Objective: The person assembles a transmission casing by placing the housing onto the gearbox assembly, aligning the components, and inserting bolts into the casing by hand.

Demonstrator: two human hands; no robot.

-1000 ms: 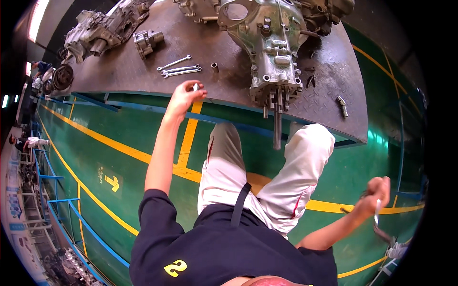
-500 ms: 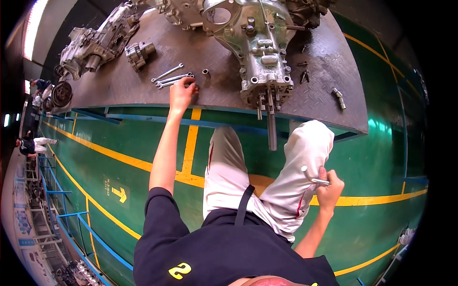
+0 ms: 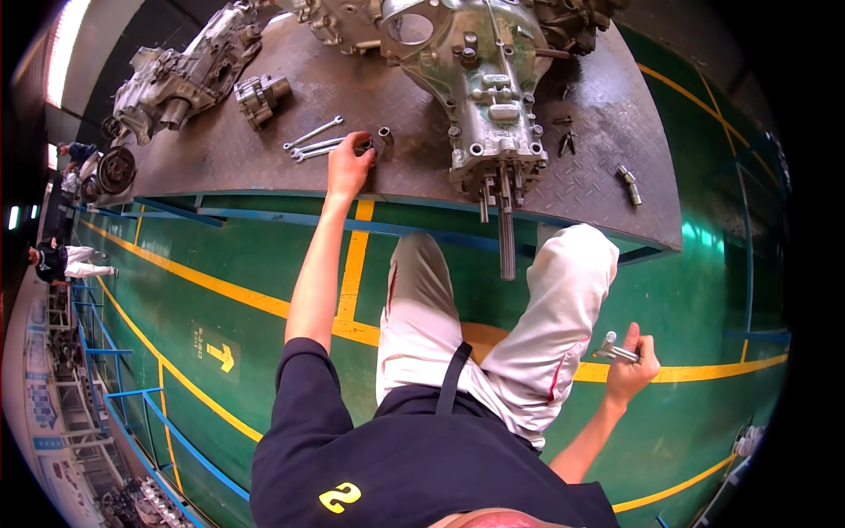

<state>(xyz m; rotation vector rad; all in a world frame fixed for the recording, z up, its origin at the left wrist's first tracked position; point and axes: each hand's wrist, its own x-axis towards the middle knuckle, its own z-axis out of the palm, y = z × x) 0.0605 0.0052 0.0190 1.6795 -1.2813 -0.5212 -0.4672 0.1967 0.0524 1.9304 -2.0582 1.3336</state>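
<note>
Left hand [image 3: 349,169], at 11 o'clock in view, curls at a small dark socket-like piece [image 3: 368,147], grip unclear, beside wrenches [image 3: 313,132]; right hand [image 3: 634,371], at 4 o'clock, grips a metal bar tool [image 3: 624,354]. Step looks like handling the piece; next move calls for fingertip control.

Wrenches [image 3: 314,133] glossy metal, tabletop [image 3: 238,160] duller metal (w/ rough tread patt.).

The wrenches [image 3: 314,133] are silver, the floor [image 3: 255,352] yellow-striped green.
</note>
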